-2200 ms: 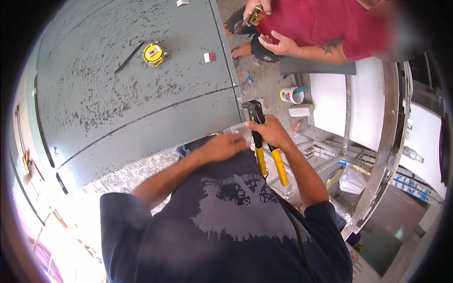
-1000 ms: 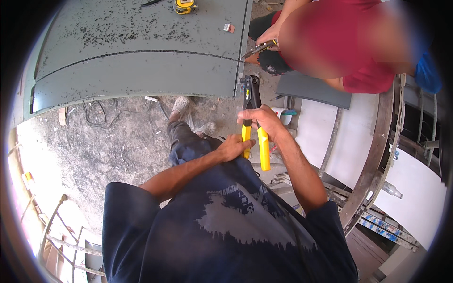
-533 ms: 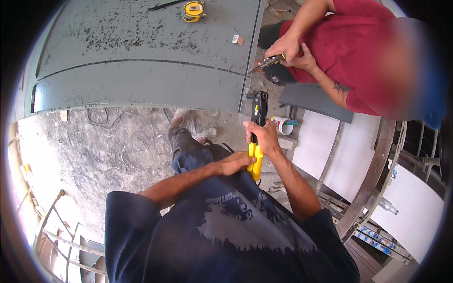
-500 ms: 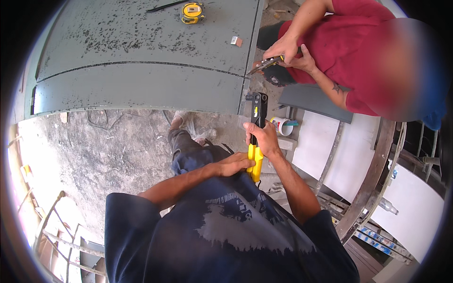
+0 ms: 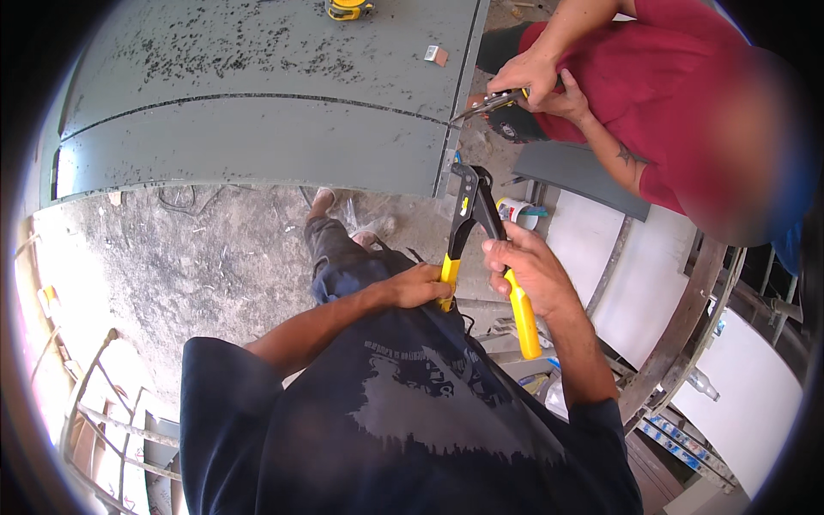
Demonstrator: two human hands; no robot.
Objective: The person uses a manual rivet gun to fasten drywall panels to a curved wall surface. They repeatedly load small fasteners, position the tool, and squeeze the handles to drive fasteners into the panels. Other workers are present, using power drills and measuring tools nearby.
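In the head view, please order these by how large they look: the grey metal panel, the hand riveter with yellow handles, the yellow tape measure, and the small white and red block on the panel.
1. Grey metal panel
2. Hand riveter, though it is nearer the camera
3. Yellow tape measure, partly cut off at the top edge
4. Small white and red block

Bare concrete floor (image 5: 172, 266) lies open left; grey panel (image 5: 257, 129) and co-worker (image 5: 669, 103) block ahead.

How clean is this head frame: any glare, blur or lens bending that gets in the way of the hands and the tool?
Head view: daylight glare washes out the lower left rim; fisheye bends the grey panel edges and blackens the corners. Left hand, right hand and the yellow-handled hand tool are sharp and evenly lit. The co-worker at upper right is partly blurred.
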